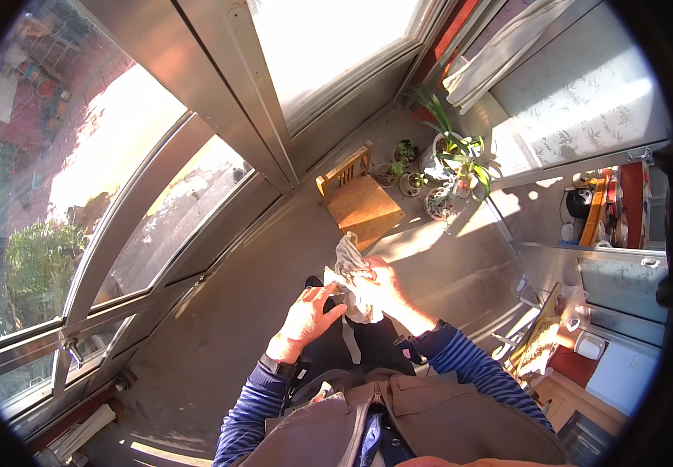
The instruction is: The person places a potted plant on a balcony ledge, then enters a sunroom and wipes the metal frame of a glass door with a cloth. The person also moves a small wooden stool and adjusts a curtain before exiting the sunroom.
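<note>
My right hand [384,286] is closed around a crumpled, greyish-white cloth [352,262] in front of my body. One part of the cloth sticks up above the fist, and a paler part hangs below it. At the cloth's left edge are the fingertips of my left hand [310,315], its thumb spread apart from the fingers. Whether those fingertips grip the cloth or only touch it is hard to tell. Just beyond the cloth stands a small wooden chair [365,207] with a slatted back.
Several potted plants [438,201] stand on the floor [237,303] behind the chair. On my left runs a metal-framed glass door [138,233] with a handle [73,352]. Patterned glass panels [593,122] rise at the right. A cluttered table [575,365] is at the lower right.
</note>
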### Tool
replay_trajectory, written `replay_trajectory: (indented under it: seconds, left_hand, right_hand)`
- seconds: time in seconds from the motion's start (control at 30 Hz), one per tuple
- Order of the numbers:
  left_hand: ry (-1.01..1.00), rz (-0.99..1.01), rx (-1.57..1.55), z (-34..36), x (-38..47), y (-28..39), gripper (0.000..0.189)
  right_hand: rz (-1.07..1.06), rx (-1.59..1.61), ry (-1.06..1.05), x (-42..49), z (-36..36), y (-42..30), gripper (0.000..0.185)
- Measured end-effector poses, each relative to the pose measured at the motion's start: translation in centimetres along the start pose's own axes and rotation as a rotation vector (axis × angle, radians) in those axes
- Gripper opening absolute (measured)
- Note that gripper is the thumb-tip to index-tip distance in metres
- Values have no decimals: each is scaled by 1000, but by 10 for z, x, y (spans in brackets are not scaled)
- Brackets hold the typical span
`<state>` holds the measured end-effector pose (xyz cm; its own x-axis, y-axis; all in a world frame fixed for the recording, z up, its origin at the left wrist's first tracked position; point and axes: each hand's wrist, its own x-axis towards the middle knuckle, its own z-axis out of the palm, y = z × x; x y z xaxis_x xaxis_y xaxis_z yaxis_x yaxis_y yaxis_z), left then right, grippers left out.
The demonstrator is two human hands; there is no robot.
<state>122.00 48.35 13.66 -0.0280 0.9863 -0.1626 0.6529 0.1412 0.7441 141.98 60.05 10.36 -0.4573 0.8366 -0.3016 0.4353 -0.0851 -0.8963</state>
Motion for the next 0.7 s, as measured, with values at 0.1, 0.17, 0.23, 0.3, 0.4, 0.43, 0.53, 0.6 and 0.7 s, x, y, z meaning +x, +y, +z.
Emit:
replay_trajectory:
  seconds: [0.1, 0.17, 0.23, 0.3, 0.4, 0.43, 0.53, 0.6, 0.7]
  left_hand:
    - [-52, -13, 21, -8, 3, 1, 53]
    - [-57, 35, 38, -10, 4, -1, 52]
    - [-67, 76, 45, -9, 5, -4, 48]
    - [-122, 73, 47, -6, 5, -9, 47]
    - [-170, 74, 52, 0, 2, -22, 44]
    - [-182, 73, 62, 2, 1, -27, 44]
    - [-216, 58, 82, 2, -9, -40, 41]
    - [-225, -12, 50, 2, -15, -46, 40]
    - [-250, -174, -69, 5, -20, -51, 52]
  right_hand:
    - [40, 19, 26, 0, -4, -2, 37]
    - [38, 49, 60, -3, -8, 5, 36]
    - [31, 98, 123, -7, -13, 16, 35]
    - [96, 250, 149, -11, -17, 28, 35]
    - [122, 513, 168, -17, -20, 39, 28]
    - [213, 867, 141, -20, -24, 42, 29]
    - [423, 542, 124, -24, -19, 45, 29]
    - [360, 682, 28, -24, -11, 46, 28]
    - [343, 685, -52, -18, 13, 47, 32]
